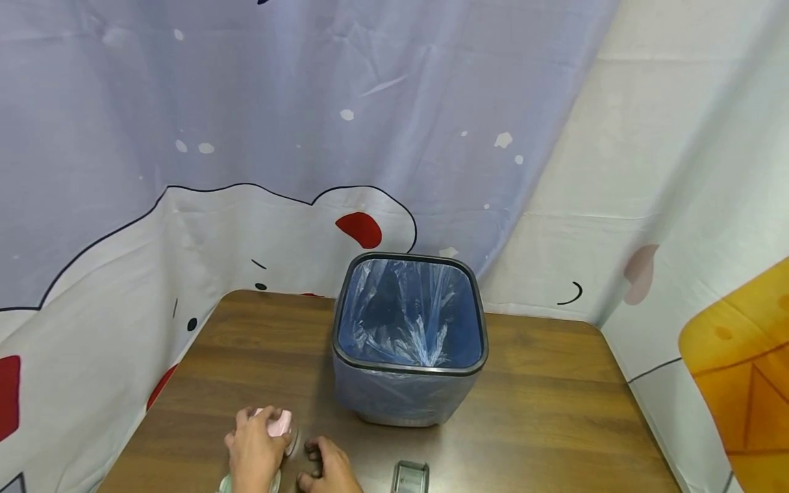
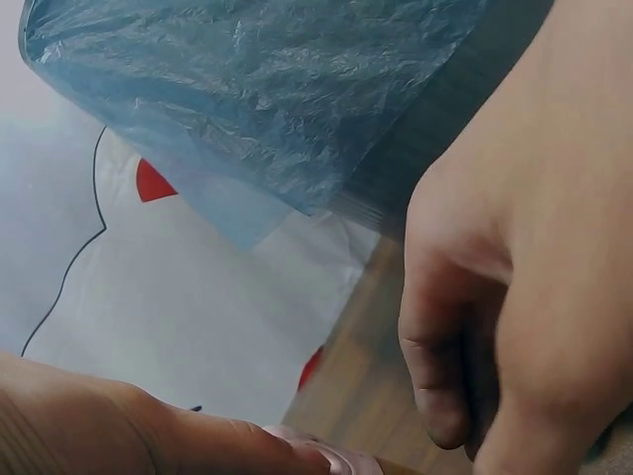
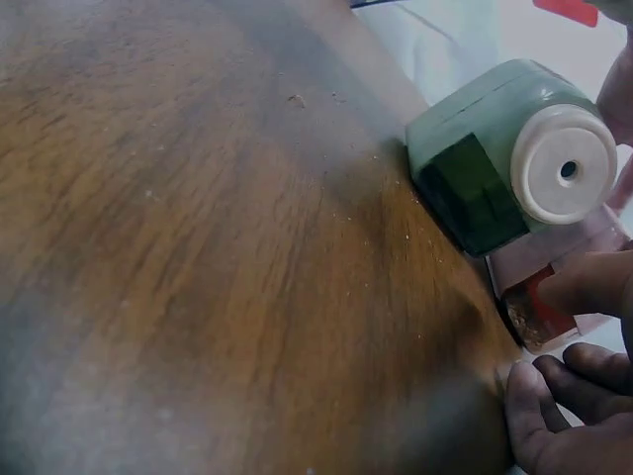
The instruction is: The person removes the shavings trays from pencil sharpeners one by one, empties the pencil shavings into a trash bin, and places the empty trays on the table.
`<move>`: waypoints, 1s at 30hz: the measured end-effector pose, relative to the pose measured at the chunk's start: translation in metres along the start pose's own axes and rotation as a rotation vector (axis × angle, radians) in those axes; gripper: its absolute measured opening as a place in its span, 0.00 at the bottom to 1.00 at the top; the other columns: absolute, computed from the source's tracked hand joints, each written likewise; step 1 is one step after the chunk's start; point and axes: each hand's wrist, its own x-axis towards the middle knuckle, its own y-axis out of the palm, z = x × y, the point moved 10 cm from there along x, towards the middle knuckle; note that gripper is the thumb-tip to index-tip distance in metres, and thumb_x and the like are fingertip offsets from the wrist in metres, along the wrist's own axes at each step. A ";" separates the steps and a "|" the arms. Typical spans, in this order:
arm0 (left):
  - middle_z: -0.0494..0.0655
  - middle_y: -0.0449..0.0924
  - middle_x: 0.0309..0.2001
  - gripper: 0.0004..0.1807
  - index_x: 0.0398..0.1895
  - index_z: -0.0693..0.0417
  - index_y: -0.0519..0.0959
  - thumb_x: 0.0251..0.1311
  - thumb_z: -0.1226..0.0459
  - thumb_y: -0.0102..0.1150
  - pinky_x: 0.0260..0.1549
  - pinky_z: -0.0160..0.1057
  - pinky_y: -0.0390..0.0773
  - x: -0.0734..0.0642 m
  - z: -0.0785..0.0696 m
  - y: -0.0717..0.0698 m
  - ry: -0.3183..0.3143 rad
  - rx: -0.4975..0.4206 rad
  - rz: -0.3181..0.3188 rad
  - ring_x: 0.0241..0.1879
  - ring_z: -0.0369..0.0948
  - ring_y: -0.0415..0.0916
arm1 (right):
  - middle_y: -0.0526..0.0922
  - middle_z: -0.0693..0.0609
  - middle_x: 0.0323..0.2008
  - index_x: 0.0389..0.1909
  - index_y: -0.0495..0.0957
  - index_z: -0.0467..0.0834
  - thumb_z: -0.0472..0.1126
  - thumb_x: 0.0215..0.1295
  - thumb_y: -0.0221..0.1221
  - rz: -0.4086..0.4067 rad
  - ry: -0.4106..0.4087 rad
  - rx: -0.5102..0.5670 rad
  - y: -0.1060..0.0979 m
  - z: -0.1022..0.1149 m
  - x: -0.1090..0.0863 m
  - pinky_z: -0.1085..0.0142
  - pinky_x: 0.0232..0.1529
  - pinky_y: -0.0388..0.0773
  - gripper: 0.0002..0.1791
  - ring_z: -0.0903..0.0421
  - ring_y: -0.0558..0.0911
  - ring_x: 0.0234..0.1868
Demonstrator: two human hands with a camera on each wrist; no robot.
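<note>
In the head view my left hand [image 1: 254, 445] grips a pink pencil sharpener [image 1: 280, 423] near the front left of the table. The right wrist view shows this pink sharpener's see-through lower part [image 3: 534, 307], with brown shavings in it. A green pencil sharpener [image 3: 470, 139] with a round, pale holed face stands beside it on the table. My right hand [image 1: 333, 469] is just right of the pink sharpener, fingers loosely bent and nothing visible in them. In the left wrist view, a left finger [image 2: 198, 440] touches the pink sharpener, while my right hand [image 2: 554, 267] hangs opposite.
A blue bin [image 1: 407, 397] with a dark rim and a clear plastic liner stands mid-table. A small see-through tray [image 1: 409, 477] lies at the front edge of view. Printed curtains [image 1: 394, 123] hang behind the wooden table [image 1: 555, 411]. Fine crumbs dot the tabletop.
</note>
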 end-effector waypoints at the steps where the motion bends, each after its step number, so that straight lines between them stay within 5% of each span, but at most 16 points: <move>1: 0.72 0.59 0.55 0.25 0.46 0.61 0.77 0.39 0.66 0.69 0.39 0.62 0.64 0.000 0.000 0.000 -0.001 0.000 0.001 0.43 0.74 0.60 | 0.78 0.49 0.35 0.43 0.73 0.38 0.35 0.45 0.64 0.000 0.020 0.010 0.000 -0.001 0.001 0.77 0.31 0.72 0.20 0.67 0.75 0.34; 16: 0.68 0.59 0.57 0.27 0.48 0.58 0.77 0.39 0.66 0.69 0.34 0.65 0.68 -0.001 0.008 0.001 -0.081 -0.035 0.025 0.45 0.72 0.59 | 0.77 0.52 0.36 0.42 0.72 0.39 0.32 0.44 0.65 0.002 0.106 0.110 0.014 -0.008 0.009 0.75 0.31 0.74 0.21 0.68 0.76 0.29; 24: 0.68 0.61 0.55 0.27 0.47 0.58 0.78 0.37 0.64 0.71 0.35 0.64 0.67 0.000 0.008 -0.001 -0.067 -0.029 0.002 0.44 0.72 0.60 | 0.76 0.54 0.37 0.44 0.72 0.42 0.38 0.44 0.67 -0.033 -0.008 -0.110 0.019 -0.001 0.016 0.76 0.33 0.71 0.24 0.67 0.74 0.34; 30: 0.69 0.61 0.55 0.27 0.46 0.57 0.78 0.37 0.64 0.71 0.35 0.64 0.67 0.001 0.007 -0.001 -0.066 -0.025 0.002 0.43 0.71 0.61 | 0.74 0.57 0.38 0.46 0.71 0.43 0.41 0.42 0.68 -0.063 -0.003 -0.185 0.021 0.000 0.019 0.75 0.35 0.70 0.27 0.66 0.72 0.36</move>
